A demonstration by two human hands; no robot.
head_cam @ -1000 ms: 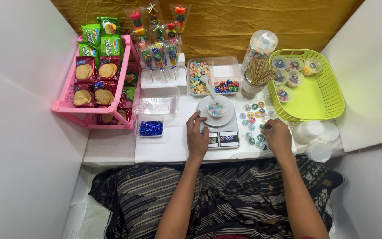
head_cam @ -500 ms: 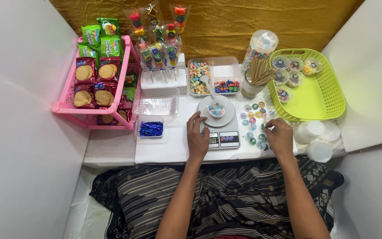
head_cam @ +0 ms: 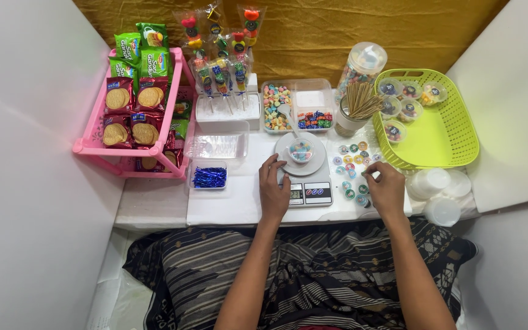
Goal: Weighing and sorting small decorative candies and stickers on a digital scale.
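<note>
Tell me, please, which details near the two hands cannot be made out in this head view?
- Scale display: too small to make out.
- Round stickers: some hidden under the right hand; designs too small.
- Small cup contents: blurred coloured bits.
- Left hand: palm hides the table beneath.

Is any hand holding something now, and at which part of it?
The left hand holds nothing; it lies flat beside the small white digital kitchen scale. The right hand pinches among the small round coloured stickers; whether it grips one cannot be told.
</note>
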